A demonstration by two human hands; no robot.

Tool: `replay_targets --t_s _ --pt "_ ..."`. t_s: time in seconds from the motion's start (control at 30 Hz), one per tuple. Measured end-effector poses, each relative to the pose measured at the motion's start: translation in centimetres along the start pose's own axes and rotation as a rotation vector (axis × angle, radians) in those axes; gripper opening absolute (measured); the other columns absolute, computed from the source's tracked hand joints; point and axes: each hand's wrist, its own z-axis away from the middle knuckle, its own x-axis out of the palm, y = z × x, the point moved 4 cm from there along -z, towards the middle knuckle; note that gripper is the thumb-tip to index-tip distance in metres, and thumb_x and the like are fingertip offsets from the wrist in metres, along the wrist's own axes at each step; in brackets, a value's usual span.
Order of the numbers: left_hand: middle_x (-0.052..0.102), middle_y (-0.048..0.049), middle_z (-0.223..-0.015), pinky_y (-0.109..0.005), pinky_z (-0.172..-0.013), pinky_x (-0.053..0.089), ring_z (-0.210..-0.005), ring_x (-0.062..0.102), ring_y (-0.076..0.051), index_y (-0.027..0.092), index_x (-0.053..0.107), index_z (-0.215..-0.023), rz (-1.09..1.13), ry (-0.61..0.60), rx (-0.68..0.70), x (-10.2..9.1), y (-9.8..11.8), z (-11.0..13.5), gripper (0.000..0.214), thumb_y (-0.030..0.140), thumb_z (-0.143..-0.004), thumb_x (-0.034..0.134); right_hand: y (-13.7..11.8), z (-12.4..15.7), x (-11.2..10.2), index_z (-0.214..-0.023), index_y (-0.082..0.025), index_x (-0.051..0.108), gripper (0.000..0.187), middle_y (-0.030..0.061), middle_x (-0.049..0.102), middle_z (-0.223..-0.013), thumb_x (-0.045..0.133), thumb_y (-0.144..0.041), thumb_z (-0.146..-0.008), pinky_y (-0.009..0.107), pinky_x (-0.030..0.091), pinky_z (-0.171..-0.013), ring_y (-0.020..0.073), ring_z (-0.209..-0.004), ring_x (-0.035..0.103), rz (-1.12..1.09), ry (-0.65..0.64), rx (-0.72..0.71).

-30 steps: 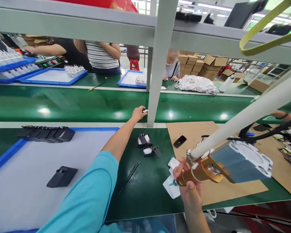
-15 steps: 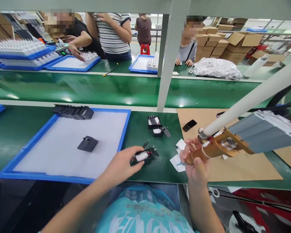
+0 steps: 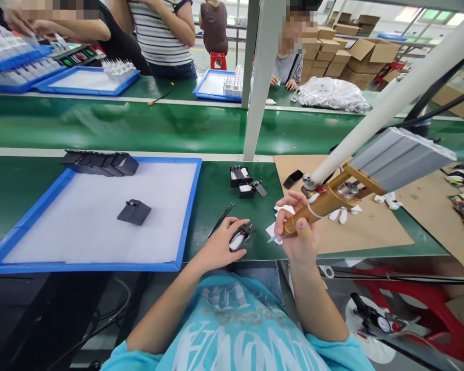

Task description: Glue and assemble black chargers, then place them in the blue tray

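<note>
My left hand (image 3: 223,243) lies low over the green bench, thumb and fingers around a small open black plastic case (image 3: 241,238) with a white block inside. Beyond that hand, a pair of black tweezers (image 3: 221,219) rests on the bench. My right hand (image 3: 298,226) is wrapped round the brown barrel of a glue gun (image 3: 308,214). The gun's pale blue tapered tip points down left, a short way right of the case, above white paper pieces (image 3: 274,232). Two similar open black cases (image 3: 243,181) sit farther back.
A blue-rimmed tray (image 3: 189,216) at left holds a single black case (image 3: 134,212) and a row of black cases (image 3: 100,163). Brown cardboard (image 3: 344,232) covers the bench at right, with a black phone-like object (image 3: 293,179). A white post (image 3: 260,87) rises behind; co-workers stand across.
My left hand has moved right with the black case, closer to the glue gun's tip. The tweezers now lie apart from it. The whole view has shifted slightly.
</note>
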Motion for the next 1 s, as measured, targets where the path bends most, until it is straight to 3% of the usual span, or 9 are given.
replay_targets --t_s 0.1,0.3,0.4,0.57,1.0 --pt "0.048 -0.0078 -0.127 -0.039 -0.102 0.046 -0.116 0.055 -0.023 0.027 0.052 -0.128 0.009 0.039 0.028 0.0 -0.2 0.0 0.057 0.02 -0.075 0.07 0.1 0.0 1.1 -0.118 -0.027 0.06 0.045 0.0022 0.059 -0.098 0.067 -0.049 -0.079 0.017 0.036 -0.029 0.0051 -0.047 0.049 -0.052 -0.033 0.014" --pt "0.059 -0.0077 -0.119 -0.037 -0.091 0.051 -0.11 0.059 -0.023 0.022 0.055 -0.113 -0.014 0.27 0.029 -0.1 -1.3 1.7 0.036 0.024 -0.08 0.07 1.0 -0.1 3.5 -0.115 -0.028 0.06 0.047 0.0007 0.059 -0.094 0.069 -0.053 -0.077 0.016 0.035 -0.026 0.0043 -0.043 0.048 -0.127 -0.082 0.007" --pt "0.066 -0.0053 -0.105 -0.037 -0.084 0.052 -0.098 0.064 -0.023 0.022 0.054 -0.112 -0.07 0.261 -0.02 0.0 -1.8 2.3 0.034 0.028 -0.082 0.069 1.5 -0.3 4.8 -0.115 -0.028 0.06 0.047 0.0003 0.059 -0.093 0.069 -0.053 -0.077 0.016 0.037 -0.027 0.0045 -0.043 0.049 -0.16 -0.097 -0.01" --pt "0.068 -0.0065 -0.108 -0.033 -0.078 0.054 -0.094 0.069 -0.022 0.021 0.047 -0.119 -0.13 0.295 -0.004 -0.4 -1.5 3.2 0.037 0.031 -0.087 0.063 2.0 -0.8 6.4 -0.114 -0.027 0.059 0.046 0.0008 0.059 -0.094 0.067 -0.054 -0.078 0.016 0.038 -0.028 0.0043 -0.043 0.049 -0.225 -0.112 -0.022" --pt "0.067 -0.0041 -0.098 -0.029 -0.071 0.053 -0.085 0.069 -0.019 0.022 0.047 -0.109 -0.067 0.35 -0.021 -1.9 -0.9 3.7 0.035 0.032 -0.081 0.065 2.3 -1.2 7.2 -0.093 -0.027 0.053 0.036 -0.0003 0.058 -0.093 0.06 -0.06 -0.08 0.017 0.036 -0.026 0.005 -0.041 0.048 -0.134 -0.073 -0.037"
